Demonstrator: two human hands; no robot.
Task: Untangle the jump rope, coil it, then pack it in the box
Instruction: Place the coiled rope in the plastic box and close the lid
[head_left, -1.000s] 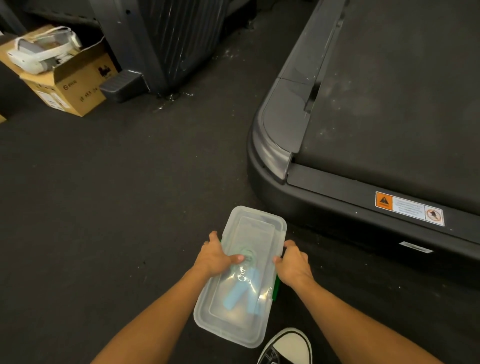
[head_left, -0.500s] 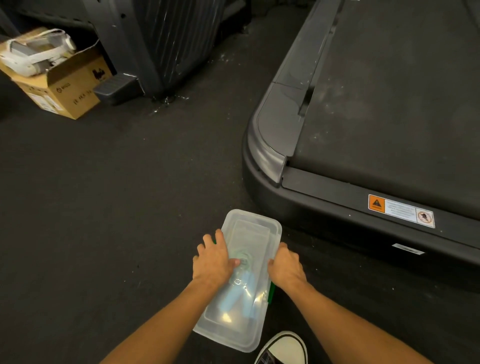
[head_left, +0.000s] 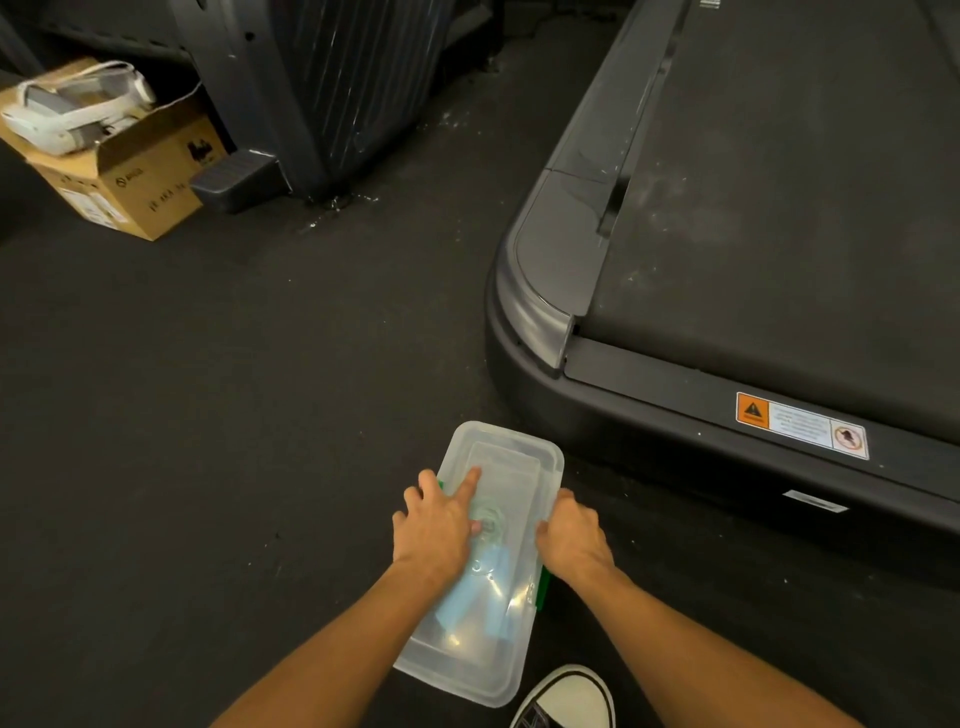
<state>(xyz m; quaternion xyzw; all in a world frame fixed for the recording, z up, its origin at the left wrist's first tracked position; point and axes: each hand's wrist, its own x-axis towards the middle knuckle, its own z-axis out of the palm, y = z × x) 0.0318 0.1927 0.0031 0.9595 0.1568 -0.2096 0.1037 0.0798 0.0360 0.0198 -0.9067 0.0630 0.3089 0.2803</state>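
A clear plastic box (head_left: 519, 457) with its lid on lies on the dark floor in front of me. Through the lid I see the jump rope (head_left: 491, 608): two light-blue handles and a pale green coil further in. My left hand (head_left: 441, 525) lies flat on the lid, fingers straight and pointing away from me, pressing down. My right hand (head_left: 574, 538) is at the box's right edge with its fingers curled over the rim, just above a green latch (head_left: 544, 590). Part of the coil is hidden under my left hand.
A treadmill (head_left: 727, 208) fills the right side, its rear end close to the box. A cardboard box (head_left: 130, 182) holding a white headset (head_left: 67, 114) sits far left beside a dark machine base (head_left: 337, 78). My shoe (head_left: 566, 696) is just below the box.
My left hand has moved from the box's left edge up onto the lid and stretched its fingers forward. My right hand stays at the right rim.
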